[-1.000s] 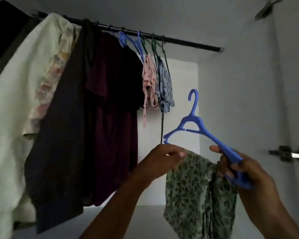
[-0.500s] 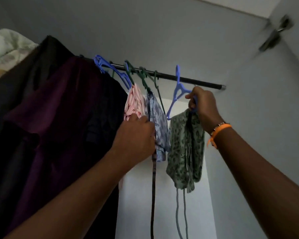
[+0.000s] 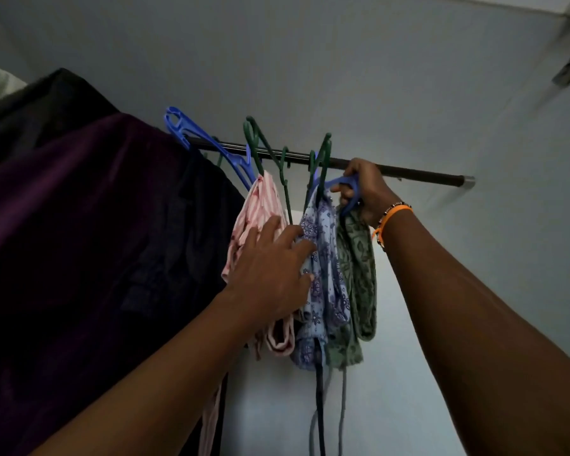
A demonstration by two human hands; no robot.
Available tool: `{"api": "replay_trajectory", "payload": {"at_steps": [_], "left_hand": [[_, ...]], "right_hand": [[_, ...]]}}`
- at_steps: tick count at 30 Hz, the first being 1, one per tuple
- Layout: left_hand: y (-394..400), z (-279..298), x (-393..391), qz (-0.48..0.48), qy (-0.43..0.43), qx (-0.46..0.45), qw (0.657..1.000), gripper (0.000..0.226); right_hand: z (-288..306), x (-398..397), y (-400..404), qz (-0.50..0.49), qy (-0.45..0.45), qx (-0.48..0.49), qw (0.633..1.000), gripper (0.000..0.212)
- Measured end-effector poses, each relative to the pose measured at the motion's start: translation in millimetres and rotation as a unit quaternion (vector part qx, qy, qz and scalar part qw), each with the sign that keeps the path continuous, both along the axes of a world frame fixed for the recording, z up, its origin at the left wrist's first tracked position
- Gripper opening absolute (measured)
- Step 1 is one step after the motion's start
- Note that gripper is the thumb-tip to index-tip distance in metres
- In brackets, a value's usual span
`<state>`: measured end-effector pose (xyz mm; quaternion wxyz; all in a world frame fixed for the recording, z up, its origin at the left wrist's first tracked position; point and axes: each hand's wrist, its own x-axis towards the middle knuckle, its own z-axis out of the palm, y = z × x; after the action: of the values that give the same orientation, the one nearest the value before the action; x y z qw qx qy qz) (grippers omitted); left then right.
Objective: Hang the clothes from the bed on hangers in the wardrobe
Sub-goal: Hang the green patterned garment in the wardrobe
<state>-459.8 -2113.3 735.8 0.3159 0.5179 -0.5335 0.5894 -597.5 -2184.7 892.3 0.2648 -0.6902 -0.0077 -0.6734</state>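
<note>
A dark wardrobe rail point(image 3: 418, 173) runs across the top. My right hand point(image 3: 366, 189) grips a blue hanger point(image 3: 346, 185) just under the rail, with a green leaf-print garment point(image 3: 356, 268) draped from it. My left hand point(image 3: 270, 268) is spread flat with its fingers apart, pressing against a pink striped garment point(image 3: 260, 205) and a blue floral garment point(image 3: 323, 278) that hang on green hangers point(image 3: 260, 143). Whether the blue hanger's hook sits on the rail is hidden behind a green hanger.
To the left hang a dark purple garment point(image 3: 79, 209), a black one point(image 3: 40, 103) and another blue hanger point(image 3: 198, 136). The rail's right part is bare up to its end bracket point(image 3: 468, 180). The wardrobe's side wall point(image 3: 507, 225) stands at right.
The blue hanger with the green garment went from in front of me up to the rail and then left against the blue floral garment. My left hand opened against the hanging clothes.
</note>
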Motion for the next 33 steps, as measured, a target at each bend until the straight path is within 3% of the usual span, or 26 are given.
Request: {"api": "replay_trajectory", "payload": {"at_steps": [5,11,18,20,25,33], "left_hand": [[1,2,10,0.015,-0.012,-0.001,1.0,0.05],[25,4,32,0.064,0.022,0.01,0.998,0.049],[67,-2,77,0.089,0.039,0.06,0.993,0.047],[77,-9,86,0.106,0.046,0.089,0.989,0.049],[104,-33,88,0.08,0.051,0.137,0.986,0.048],[142,-87,63,-0.02,0.12,0.22,0.968,0.045]], "right_hand": [[-4,48,28,0.067,0.041,-0.008,0.997,0.021],[-8,91,47,0.123,0.03,0.005,0.992,0.02],[-26,126,62,0.113,0.065,0.004,0.992,0.021],[-37,130,66,0.102,0.061,0.008,0.993,0.032],[-85,128,78,0.075,0.018,0.036,0.996,0.041],[-199,92,126,0.019,0.07,0.139,0.988,0.021]]}}
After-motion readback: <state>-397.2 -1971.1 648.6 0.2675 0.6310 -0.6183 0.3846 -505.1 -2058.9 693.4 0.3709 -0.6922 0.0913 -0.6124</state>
